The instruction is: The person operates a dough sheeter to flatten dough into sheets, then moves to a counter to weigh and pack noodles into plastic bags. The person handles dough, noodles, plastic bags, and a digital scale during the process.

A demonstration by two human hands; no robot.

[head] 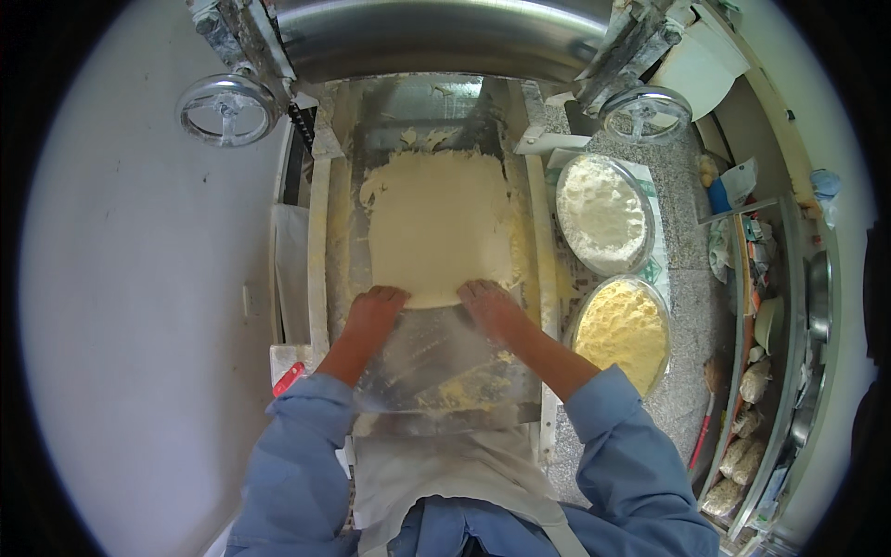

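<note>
A wide, pale sheet of dough (440, 223) lies flat on the metal feed table (445, 362) of a dough sheeter. Its far and side edges are ragged, while the near edge is smoother. My left hand (376, 310) holds the near left corner, fingers curled over the dough. At the near right corner, my right hand (493, 306) grips the same edge. The fingertips of both hands are partly hidden against the dough. Scraps of dough (428, 138) stick to the metal just beyond the sheet.
Beyond the table is a large steel roller housing (445, 38) between two handwheels (228, 111). To the right stand a bowl of white flour (604, 209) and a bowl of yellow flour (621, 334). Shelves (755, 390) hold bags farther right; a wall (153, 278) is on the left.
</note>
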